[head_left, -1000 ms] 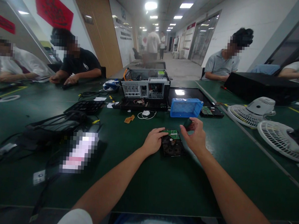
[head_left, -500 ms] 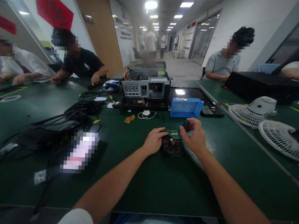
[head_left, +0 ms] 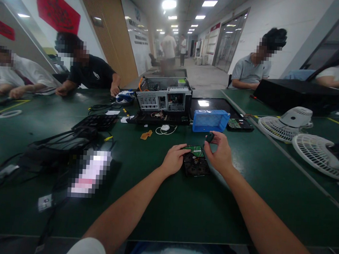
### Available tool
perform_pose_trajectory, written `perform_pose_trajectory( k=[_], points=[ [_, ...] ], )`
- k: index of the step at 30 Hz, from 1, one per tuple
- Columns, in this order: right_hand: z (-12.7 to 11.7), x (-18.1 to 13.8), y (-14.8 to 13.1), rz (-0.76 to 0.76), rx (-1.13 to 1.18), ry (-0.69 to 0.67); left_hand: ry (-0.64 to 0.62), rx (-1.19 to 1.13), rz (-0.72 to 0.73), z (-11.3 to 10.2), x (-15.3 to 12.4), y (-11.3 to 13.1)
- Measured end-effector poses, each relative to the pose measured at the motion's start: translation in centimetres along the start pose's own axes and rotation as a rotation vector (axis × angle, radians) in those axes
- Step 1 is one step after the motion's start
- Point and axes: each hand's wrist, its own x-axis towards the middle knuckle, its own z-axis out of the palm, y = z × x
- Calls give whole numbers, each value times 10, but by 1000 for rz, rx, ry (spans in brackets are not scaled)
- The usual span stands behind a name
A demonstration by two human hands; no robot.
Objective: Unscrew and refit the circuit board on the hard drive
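Observation:
A black hard drive point(head_left: 196, 165) with a green circuit board at its far end lies on the green table point(head_left: 165, 202). My left hand point(head_left: 174, 159) rests curled against the drive's left edge and holds it. My right hand point(head_left: 220, 154) hovers over the drive's right side, its fingertips pinching a small dark tool handle point(head_left: 210, 137) held upright above the drive's far right corner.
A blue plastic box point(head_left: 210, 120) and an open computer case point(head_left: 165, 97) stand behind the drive. Cables and a black keyboard point(head_left: 97, 121) lie at left, two white fans point(head_left: 289, 123) at right. Other people sit around the tables.
My right hand has shifted slightly up and left with the dark handle. A person at the far left table moved a hand toward the white and blue item.

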Motion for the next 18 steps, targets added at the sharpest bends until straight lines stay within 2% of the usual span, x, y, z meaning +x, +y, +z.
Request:
perform_pose_trajectory(
  k=[4,11,18],
  points=[
    [5,-2,7,-10,81,-7,9,3,5,-1,0,1],
    [2,-1,5,-100,-133,82,-4,15,0,0,1,1],
    [-2,0,-5,-144,-110,39,-19,29,10,-2,0,1]
  ],
)
